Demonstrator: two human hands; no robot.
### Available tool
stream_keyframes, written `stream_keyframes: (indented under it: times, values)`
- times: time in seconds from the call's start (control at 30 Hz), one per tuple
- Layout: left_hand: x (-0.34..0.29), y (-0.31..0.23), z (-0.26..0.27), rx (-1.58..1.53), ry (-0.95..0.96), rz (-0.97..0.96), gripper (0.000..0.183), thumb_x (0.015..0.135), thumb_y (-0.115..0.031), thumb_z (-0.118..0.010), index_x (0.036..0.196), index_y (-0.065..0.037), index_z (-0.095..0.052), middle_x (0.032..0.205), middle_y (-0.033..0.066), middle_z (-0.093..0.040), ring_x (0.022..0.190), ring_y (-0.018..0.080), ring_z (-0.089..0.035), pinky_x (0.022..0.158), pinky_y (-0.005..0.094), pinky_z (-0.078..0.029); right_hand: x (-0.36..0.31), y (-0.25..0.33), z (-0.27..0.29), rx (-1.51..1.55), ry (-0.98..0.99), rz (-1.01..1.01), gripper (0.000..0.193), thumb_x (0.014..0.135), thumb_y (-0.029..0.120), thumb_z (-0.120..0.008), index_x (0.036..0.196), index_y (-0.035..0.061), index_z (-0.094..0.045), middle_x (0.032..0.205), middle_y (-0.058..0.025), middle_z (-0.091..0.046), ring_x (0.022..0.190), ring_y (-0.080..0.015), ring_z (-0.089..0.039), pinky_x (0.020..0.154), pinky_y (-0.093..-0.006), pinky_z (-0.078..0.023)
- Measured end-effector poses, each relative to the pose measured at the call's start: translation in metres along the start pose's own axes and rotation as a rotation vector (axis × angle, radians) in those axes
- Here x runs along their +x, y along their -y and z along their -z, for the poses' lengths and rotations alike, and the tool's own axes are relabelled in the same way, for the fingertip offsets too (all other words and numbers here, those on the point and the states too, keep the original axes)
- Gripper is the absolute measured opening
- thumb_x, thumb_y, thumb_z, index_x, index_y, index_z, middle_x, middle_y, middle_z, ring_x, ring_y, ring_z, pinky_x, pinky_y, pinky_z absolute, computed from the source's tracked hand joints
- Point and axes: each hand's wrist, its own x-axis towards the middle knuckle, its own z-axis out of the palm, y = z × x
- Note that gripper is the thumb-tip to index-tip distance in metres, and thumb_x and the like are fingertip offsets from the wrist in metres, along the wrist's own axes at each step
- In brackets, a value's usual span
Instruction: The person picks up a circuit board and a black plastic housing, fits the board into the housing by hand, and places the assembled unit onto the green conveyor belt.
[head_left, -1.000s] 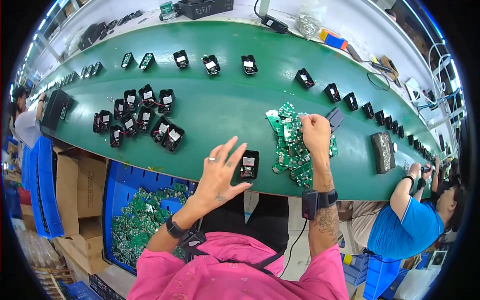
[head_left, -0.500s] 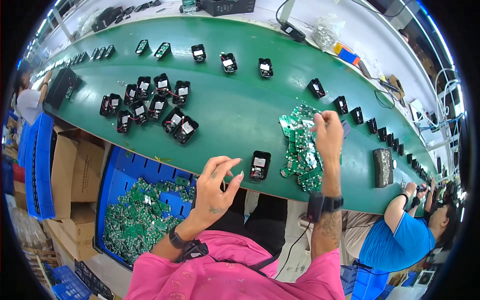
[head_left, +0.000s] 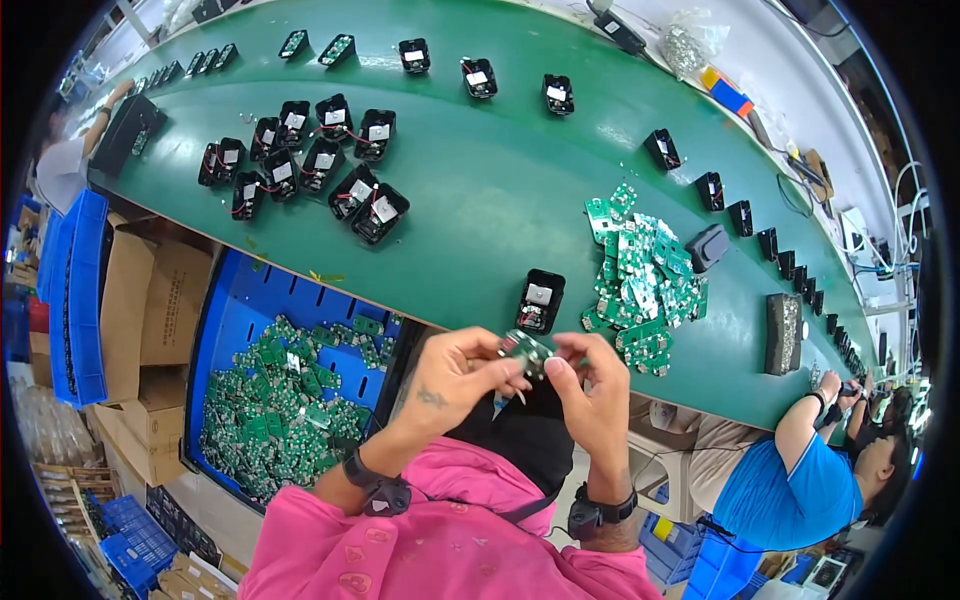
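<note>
A small green circuit board (head_left: 526,347) is held between my two hands, just off the table's near edge. My left hand (head_left: 462,375) pinches its left side, and the fingers of my right hand (head_left: 592,380) close on its right side. Directly beyond them a black plastic housing (head_left: 540,300) with a white label inside stands by the table edge. To the right of it lies a heap of green circuit boards (head_left: 648,275). A dark grey rounded block (head_left: 709,246) sits against the heap's far right side.
Several black housings with red wires (head_left: 320,160) cluster at the left of the green table (head_left: 480,190). More housings line its far side. A blue bin (head_left: 250,310) with many boards stands below left. A co-worker in a blue shirt (head_left: 790,490) sits at the right beside a dark block (head_left: 783,335).
My right hand has come back from the heap to my left hand, and a circuit board now sits between them. The whole view has shifted slightly.
</note>
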Motion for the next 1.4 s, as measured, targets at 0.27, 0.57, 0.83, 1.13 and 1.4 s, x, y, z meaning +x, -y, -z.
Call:
stream_keyframes:
  times: [0.27, 0.57, 0.83, 1.13, 1.4]
  values:
    - [0.014, 0.002, 0.000, -0.225, -0.092, 0.097, 0.014, 0.094, -0.010, -0.069, 0.097, 0.003, -0.066, 0.092, 0.0144, -0.073, 0.079, 0.0174, -0.074, 0.069, 0.0248, -0.060, 0.012, -0.009, -0.014, 0.377, -0.096, -0.292, 0.020, 0.100, 0.016, -0.060, 0.086, 0.0022, -0.061, 0.068, 0.0014, -0.058, 0.052, -0.0020, -0.046, 0.045, -0.0182, -0.032]
    - [0.018, 0.003, 0.006, -0.173, -0.114, 0.108, 0.016, 0.092, -0.010, -0.071, 0.099, 0.003, -0.068, 0.089, 0.0144, -0.073, 0.074, 0.0168, -0.073, 0.065, 0.0227, -0.060, 0.027, -0.014, -0.013, 0.435, -0.030, -0.352, 0.023, 0.101, 0.019, -0.060, 0.083, 0.0040, -0.060, 0.064, 0.0021, -0.055, 0.049, -0.0024, -0.043, 0.042, -0.0189, -0.030]
    - [0.010, 0.004, 0.022, -0.163, -0.201, 0.095, 0.019, 0.092, -0.011, -0.071, 0.103, 0.003, -0.066, 0.091, 0.0124, -0.072, 0.075, 0.0168, -0.072, 0.067, 0.0233, -0.060, 0.032, -0.018, -0.012, 0.385, 0.052, -0.362, 0.024, 0.101, 0.018, -0.059, 0.082, 0.0037, -0.061, 0.064, 0.0026, -0.055, 0.050, -0.0019, -0.043, 0.044, -0.0193, -0.030]
    - [0.015, 0.004, 0.023, -0.020, -0.186, -0.013, 0.040, 0.090, -0.008, -0.071, 0.125, 0.004, -0.056, 0.117, 0.0152, -0.063, 0.081, 0.0165, -0.072, 0.070, 0.0251, -0.059, 0.022, -0.039, -0.014, 0.005, -0.018, -0.099, 0.022, 0.100, 0.017, -0.061, 0.084, 0.0009, -0.062, 0.066, 0.0017, -0.057, 0.051, -0.0031, -0.046, 0.045, -0.0202, -0.033]
    - [0.058, -0.024, 0.019, 0.575, 0.154, -0.124, 0.085, 0.081, -0.004, -0.074, 0.153, 0.001, -0.030, 0.155, 0.0189, -0.035, 0.083, 0.0173, -0.070, 0.071, 0.0276, -0.058, 0.025, -0.042, -0.026, -0.021, -0.237, -0.177, 0.022, 0.100, 0.017, -0.062, 0.088, -0.0014, -0.063, 0.067, -0.0016, -0.060, 0.052, -0.0064, -0.055, 0.045, -0.0229, -0.043]
